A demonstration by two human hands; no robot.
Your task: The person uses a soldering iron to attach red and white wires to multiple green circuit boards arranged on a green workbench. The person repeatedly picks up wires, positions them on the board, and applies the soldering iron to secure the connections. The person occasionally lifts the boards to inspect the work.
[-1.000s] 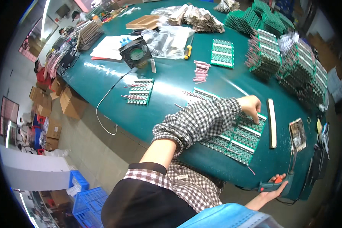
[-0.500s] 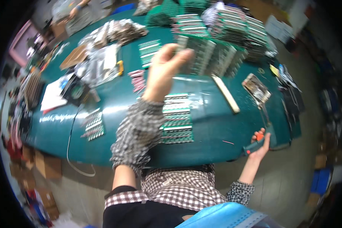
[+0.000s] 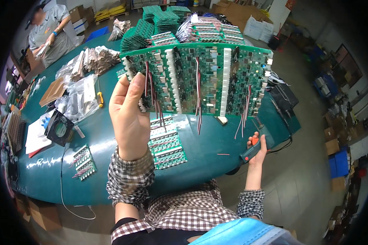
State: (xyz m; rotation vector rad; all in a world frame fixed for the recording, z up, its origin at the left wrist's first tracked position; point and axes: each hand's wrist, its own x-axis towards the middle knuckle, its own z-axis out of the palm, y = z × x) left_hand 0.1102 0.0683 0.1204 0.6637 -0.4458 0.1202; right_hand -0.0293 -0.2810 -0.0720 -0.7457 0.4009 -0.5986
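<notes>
The left hand (image 3: 129, 118) pinches the left edge of a green circuit-board panel (image 3: 200, 79), lifted upright above the tabletop (image 3: 208, 141), red and black wires dangling. The right hand (image 3: 255, 149) is curled around a red-buttoned tool (image 3: 254, 145) at the near right edge. More wired panels (image 3: 165, 141) lie below; stacked boards (image 3: 167, 20) wait far off, so much work seems left.

Circuit board panel (image 3: 200, 79): rigid green laminate, matt, studded with white plastic connector strips and hung with thin red and black insulated wires. Tool (image 3: 252, 148) at 4 o'clock: teal plastic body, orange plastic button. Table (image 3: 208, 143): smooth teal surface with a slight sheen. Bags (image 3: 81, 96) at 10 o'clock: clear glossy plastic film. Sleeve (image 3: 131, 179): woven checked cloth, matt.
</notes>
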